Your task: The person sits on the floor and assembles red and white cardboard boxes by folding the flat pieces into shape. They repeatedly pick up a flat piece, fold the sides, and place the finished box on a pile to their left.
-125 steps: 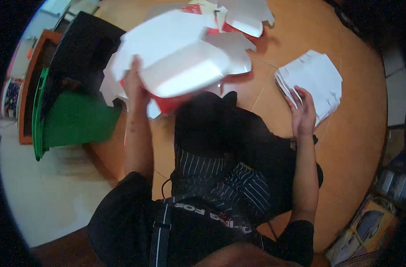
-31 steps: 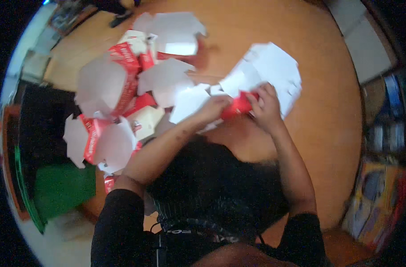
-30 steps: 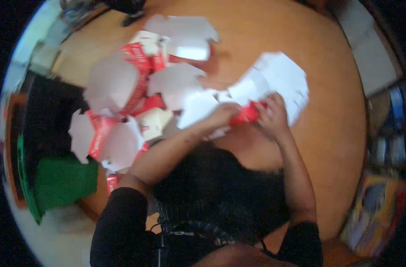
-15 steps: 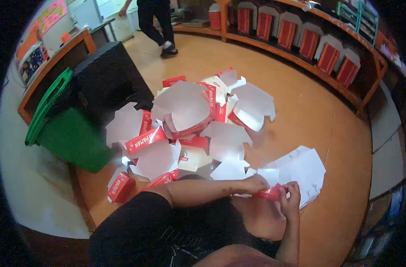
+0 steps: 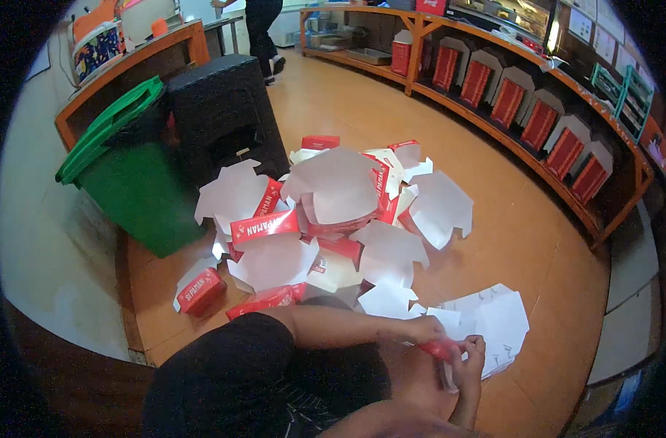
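Both my hands grip a red takeaway box (image 5: 442,350), partly folded, low in front of me on the right. My left hand (image 5: 424,331) reaches across from the left and is closed on the box's left end. On its right end, my right hand (image 5: 472,355) pinches the edge, fingers bent. Just beyond them lies a stack of flat carton sheets (image 5: 493,321), white side up. To the left, a heap of folded red-and-white boxes (image 5: 340,186) with raised lids spreads over the floor; a single red box (image 5: 201,292) sits at its near left edge.
A green wheeled bin (image 5: 139,190) and a black box-shaped unit (image 5: 227,117) stand at the left. Along the right runs a wooden shelf (image 5: 413,73) holding a row of red boxes (image 5: 508,102). A person (image 5: 260,36) walks at the back on the orange-brown floor (image 5: 537,252).
My view has tipped up, so more of the back shows. The person at the back has moved farther off. Both hands stay on the red box, which has tilted, its right end lower.
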A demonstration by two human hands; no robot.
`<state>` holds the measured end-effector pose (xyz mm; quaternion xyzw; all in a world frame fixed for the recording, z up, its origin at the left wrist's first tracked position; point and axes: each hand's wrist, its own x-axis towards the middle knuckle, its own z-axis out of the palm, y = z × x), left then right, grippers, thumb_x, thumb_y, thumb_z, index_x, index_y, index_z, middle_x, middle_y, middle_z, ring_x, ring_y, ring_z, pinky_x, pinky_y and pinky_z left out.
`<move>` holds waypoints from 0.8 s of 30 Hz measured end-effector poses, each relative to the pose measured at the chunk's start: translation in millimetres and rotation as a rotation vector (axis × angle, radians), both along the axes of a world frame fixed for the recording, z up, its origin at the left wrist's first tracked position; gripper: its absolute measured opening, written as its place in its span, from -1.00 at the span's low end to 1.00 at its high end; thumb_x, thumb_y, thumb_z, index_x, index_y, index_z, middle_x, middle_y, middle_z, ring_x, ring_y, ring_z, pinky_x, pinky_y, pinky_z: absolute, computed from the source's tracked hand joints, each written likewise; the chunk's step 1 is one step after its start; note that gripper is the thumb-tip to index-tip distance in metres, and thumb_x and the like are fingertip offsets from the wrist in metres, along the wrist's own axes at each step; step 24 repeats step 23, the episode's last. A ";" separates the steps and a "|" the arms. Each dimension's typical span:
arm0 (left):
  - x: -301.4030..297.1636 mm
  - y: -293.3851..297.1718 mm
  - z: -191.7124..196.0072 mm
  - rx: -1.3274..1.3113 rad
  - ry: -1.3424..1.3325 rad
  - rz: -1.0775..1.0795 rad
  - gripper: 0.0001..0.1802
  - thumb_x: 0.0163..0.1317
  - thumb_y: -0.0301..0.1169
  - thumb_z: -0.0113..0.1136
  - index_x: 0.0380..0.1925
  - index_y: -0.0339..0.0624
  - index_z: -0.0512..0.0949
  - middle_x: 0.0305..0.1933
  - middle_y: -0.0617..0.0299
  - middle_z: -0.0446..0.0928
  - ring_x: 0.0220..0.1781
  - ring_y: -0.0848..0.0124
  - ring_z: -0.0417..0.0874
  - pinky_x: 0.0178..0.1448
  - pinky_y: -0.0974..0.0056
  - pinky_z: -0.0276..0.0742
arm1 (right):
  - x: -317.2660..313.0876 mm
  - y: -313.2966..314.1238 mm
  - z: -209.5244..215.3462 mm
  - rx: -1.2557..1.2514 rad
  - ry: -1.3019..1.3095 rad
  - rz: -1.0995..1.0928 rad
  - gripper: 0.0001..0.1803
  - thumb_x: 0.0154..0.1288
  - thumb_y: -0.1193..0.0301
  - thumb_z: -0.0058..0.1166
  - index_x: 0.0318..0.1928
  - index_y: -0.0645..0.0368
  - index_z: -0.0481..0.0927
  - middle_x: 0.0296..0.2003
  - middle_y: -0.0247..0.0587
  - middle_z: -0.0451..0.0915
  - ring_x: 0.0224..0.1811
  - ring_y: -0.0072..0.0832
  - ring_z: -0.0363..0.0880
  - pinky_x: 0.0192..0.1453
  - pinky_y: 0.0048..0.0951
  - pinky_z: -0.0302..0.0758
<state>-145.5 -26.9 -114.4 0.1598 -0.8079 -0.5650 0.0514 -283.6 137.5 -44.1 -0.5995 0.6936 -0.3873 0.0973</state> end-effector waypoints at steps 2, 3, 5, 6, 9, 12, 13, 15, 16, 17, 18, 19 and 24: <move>-3.2 -3.9 -5.2 -0.041 0.054 -0.035 -0.70 0.29 -0.26 0.16 -0.22 -0.31 0.67 -0.27 -0.03 0.70 -0.25 0.27 0.70 -0.06 0.15 0.57 | 2.4 -0.1 -5.0 -0.030 0.048 0.008 -0.84 0.20 0.43 0.22 -0.34 0.28 0.58 -0.25 -0.06 0.41 -0.19 -0.21 0.43 -0.09 -0.25 0.43; -5.9 -5.1 -7.4 -0.049 0.042 -0.042 -0.69 0.29 -0.25 0.16 -0.22 -0.30 0.67 -0.27 -0.02 0.70 -0.25 0.28 0.69 -0.06 0.15 0.57 | 2.7 -0.4 -5.9 0.016 -0.075 -0.059 -0.84 0.21 0.43 0.20 -0.34 0.30 0.57 -0.25 -0.06 0.41 -0.18 -0.20 0.44 -0.08 -0.27 0.44; -9.7 -5.4 -9.1 -0.056 0.019 -0.060 -0.68 0.29 -0.23 0.16 -0.22 -0.29 0.68 -0.28 -0.01 0.71 -0.26 0.29 0.69 -0.06 0.15 0.57 | 1.4 -2.6 -7.9 -0.058 -0.015 -0.101 -0.88 0.20 0.50 0.18 -0.36 0.33 0.56 -0.27 -0.11 0.39 -0.23 -0.29 0.42 -0.11 -0.35 0.44; -8.9 -6.5 -10.2 -0.052 -0.031 -0.048 -0.68 0.30 -0.23 0.16 -0.22 -0.28 0.69 -0.27 0.00 0.71 -0.26 0.30 0.69 -0.05 0.16 0.57 | 1.6 -4.1 -8.5 -0.096 0.014 -0.120 -0.90 0.19 0.54 0.17 -0.36 0.35 0.55 -0.28 -0.14 0.39 -0.26 -0.34 0.42 -0.12 -0.38 0.44; -8.8 0.2 6.0 -0.008 -0.098 -0.049 -0.67 0.30 -0.20 0.14 -0.21 -0.24 0.71 -0.26 0.03 0.73 -0.26 0.32 0.70 -0.06 0.18 0.58 | 1.6 -2.5 -3.8 -0.055 -0.041 -0.079 -0.89 0.18 0.53 0.18 -0.35 0.34 0.54 -0.28 -0.15 0.38 -0.27 -0.35 0.41 -0.13 -0.40 0.43; -1.9 2.9 15.7 -0.015 -0.091 -0.062 -0.66 0.30 -0.19 0.12 -0.20 -0.20 0.72 -0.26 0.04 0.73 -0.26 0.32 0.70 -0.07 0.18 0.58 | 7.5 -3.4 -0.9 -0.003 -0.102 -0.061 -0.88 0.17 0.52 0.19 -0.33 0.34 0.54 -0.29 -0.16 0.37 -0.27 -0.36 0.41 -0.14 -0.42 0.43; -2.5 4.3 22.4 -0.076 -0.119 -0.058 -0.66 0.30 -0.19 0.12 -0.20 -0.20 0.72 -0.26 0.03 0.73 -0.26 0.32 0.70 -0.08 0.18 0.59 | 7.1 -3.2 -1.1 -0.006 -0.105 -0.050 -0.88 0.18 0.52 0.19 -0.34 0.32 0.54 -0.25 -0.13 0.39 -0.22 -0.31 0.42 -0.13 -0.39 0.45; -4.2 2.8 27.2 -0.161 -0.125 -0.064 -0.66 0.30 -0.19 0.12 -0.19 -0.19 0.72 -0.26 0.03 0.73 -0.26 0.31 0.70 -0.09 0.17 0.59 | 5.6 -2.1 -2.1 -0.012 -0.110 -0.029 -0.89 0.21 0.52 0.19 -0.36 0.30 0.55 -0.19 -0.07 0.41 -0.12 -0.23 0.45 -0.12 -0.35 0.48; -4.9 2.2 24.6 -0.183 -0.106 -0.067 -0.66 0.30 -0.19 0.12 -0.19 -0.20 0.72 -0.26 0.03 0.73 -0.27 0.31 0.71 -0.09 0.17 0.59 | 8.9 -3.5 0.1 0.010 -0.094 -0.025 -0.88 0.22 0.50 0.19 -0.34 0.29 0.55 -0.18 -0.07 0.42 -0.11 -0.22 0.45 -0.09 -0.33 0.48; -5.2 1.3 21.7 -0.206 -0.087 -0.071 -0.66 0.29 -0.19 0.12 -0.19 -0.20 0.72 -0.25 0.02 0.73 -0.27 0.30 0.71 -0.09 0.16 0.59 | 14.1 -4.8 2.7 0.032 -0.078 -0.021 -0.87 0.22 0.48 0.19 -0.32 0.28 0.54 -0.18 -0.06 0.42 -0.10 -0.22 0.44 -0.06 -0.30 0.48; -3.9 0.0 18.3 -0.194 -0.095 -0.067 -0.65 0.29 -0.19 0.12 -0.19 -0.20 0.72 -0.24 0.02 0.73 -0.26 0.29 0.71 -0.08 0.16 0.59 | 17.0 -6.2 4.2 0.053 -0.062 -0.019 -0.86 0.22 0.46 0.20 -0.30 0.28 0.54 -0.18 -0.06 0.42 -0.09 -0.21 0.44 -0.03 -0.28 0.47; -2.7 0.1 18.0 -0.181 -0.101 -0.068 -0.65 0.29 -0.19 0.12 -0.18 -0.21 0.72 -0.23 0.01 0.73 -0.26 0.28 0.71 -0.08 0.16 0.59 | 15.5 -6.6 2.5 0.041 -0.045 -0.013 -0.84 0.23 0.45 0.20 -0.26 0.26 0.54 -0.17 -0.05 0.42 -0.07 -0.20 0.44 0.02 -0.25 0.45; -4.4 -2.7 19.4 -0.334 -0.033 -0.143 -0.62 0.30 -0.16 0.11 -0.14 -0.22 0.71 -0.17 0.00 0.72 -0.21 0.21 0.72 -0.03 0.17 0.58 | 2.2 -3.9 -3.6 0.047 0.000 0.008 -0.68 0.25 0.37 0.23 -0.03 0.14 0.49 -0.03 0.01 0.44 0.07 -0.15 0.44 0.24 -0.16 0.34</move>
